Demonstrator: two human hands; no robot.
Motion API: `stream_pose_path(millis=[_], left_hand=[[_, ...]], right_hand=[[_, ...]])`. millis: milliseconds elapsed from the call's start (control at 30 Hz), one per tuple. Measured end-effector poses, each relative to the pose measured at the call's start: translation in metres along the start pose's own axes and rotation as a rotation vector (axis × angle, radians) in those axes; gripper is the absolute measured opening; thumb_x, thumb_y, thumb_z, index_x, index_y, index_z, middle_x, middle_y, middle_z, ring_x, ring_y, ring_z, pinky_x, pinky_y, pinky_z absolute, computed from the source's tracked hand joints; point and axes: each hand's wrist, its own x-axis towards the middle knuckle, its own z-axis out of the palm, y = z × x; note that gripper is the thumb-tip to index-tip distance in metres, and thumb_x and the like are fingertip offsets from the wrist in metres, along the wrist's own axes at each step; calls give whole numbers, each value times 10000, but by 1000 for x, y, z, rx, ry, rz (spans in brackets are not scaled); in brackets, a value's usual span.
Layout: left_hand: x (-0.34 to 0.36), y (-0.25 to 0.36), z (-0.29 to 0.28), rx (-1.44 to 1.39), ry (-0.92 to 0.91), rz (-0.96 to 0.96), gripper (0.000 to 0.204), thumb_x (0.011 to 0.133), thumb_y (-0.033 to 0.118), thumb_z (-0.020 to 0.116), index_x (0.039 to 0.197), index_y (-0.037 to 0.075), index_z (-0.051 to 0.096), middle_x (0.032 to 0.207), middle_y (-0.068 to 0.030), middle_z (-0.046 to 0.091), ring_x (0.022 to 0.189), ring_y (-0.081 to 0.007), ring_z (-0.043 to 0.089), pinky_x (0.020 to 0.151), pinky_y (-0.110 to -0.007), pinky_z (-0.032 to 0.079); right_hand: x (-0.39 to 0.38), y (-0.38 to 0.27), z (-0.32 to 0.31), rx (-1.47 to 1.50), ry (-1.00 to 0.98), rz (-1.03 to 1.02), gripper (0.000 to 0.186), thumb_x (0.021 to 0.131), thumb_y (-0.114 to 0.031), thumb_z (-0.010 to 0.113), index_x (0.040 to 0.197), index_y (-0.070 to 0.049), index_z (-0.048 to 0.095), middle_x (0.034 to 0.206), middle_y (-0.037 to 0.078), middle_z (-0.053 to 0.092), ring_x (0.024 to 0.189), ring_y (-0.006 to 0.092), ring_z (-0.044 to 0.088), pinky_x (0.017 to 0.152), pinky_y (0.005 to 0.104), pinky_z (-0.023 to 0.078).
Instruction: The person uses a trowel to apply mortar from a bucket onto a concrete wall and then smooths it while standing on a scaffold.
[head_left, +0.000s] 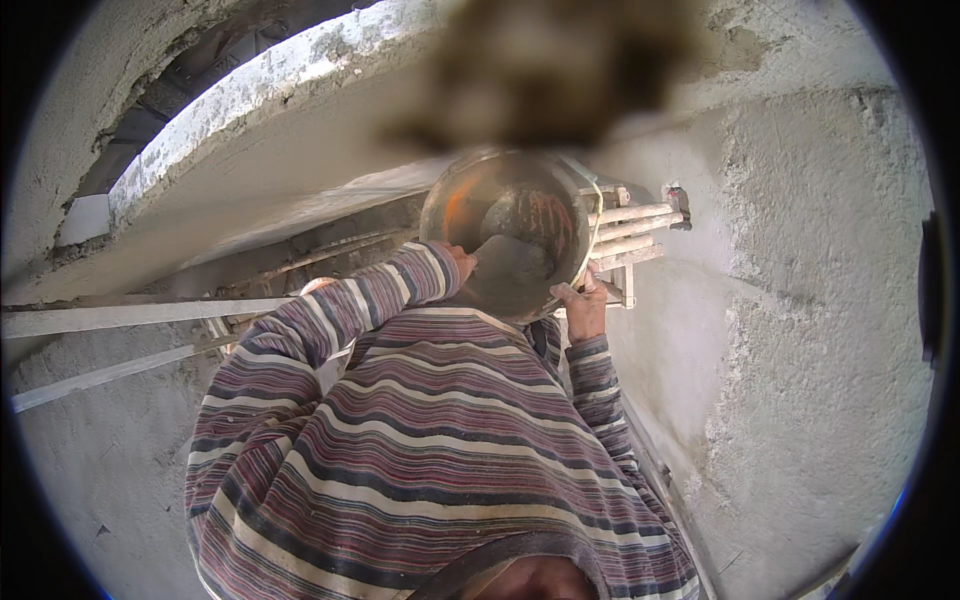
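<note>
A round black bucket (520, 200) with orange smears and a yellowish cord at its right rim is tilted toward me in the middle of the head view, with wet grey material (515, 270) inside. My left hand (458, 262), in a striped sleeve, is closed at the bucket's left side beside the grey material; what it grips is hard to make out. My right hand (583, 305) holds the bucket's lower right rim.
A rough wooden ladder-like frame (630, 226) lies beyond the bucket. Long pale planks (150, 317) run to the left. A plastered wall (810, 300) is at right, a curved concrete edge (240, 90) at upper left. A blurred dark shape covers the top middle.
</note>
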Motion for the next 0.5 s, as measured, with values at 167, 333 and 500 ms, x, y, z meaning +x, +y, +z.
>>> stream_pose_path(millis=[167, 333, 500], left_hand=[[11, -24, -38, 61, -21, -362, 492, 878, 193, 489, 1330, 48, 361, 930, -185, 639, 893, -345, 635, 807, -433, 504], [8, 3, 31, -41, -144, -81, 504, 880, 209, 487, 1337, 48, 347, 936, -179, 632, 861, -337, 638, 782, -441, 509], [-15, 5, -68, 46, -40, -209, 380, 854, 129, 504, 1199, -27, 469, 968, -195, 638, 960, -308, 624, 763, -358, 529]], right_hand=[[-2, -2, 0, -163, -80, -49, 341, 692, 103, 548, 1011, 9, 625, 827, -5, 619, 735, 78, 554, 702, 243, 478], [19, -8, 6, -214, -82, -66, 241, 704, 90, 560, 919, 14, 638, 738, 0, 617, 660, 74, 558, 628, 237, 482], [10, -22, 16, -392, -14, -45, 166, 648, 24, 633, 812, 29, 607, 754, 95, 622, 636, 173, 560, 620, 303, 469]])
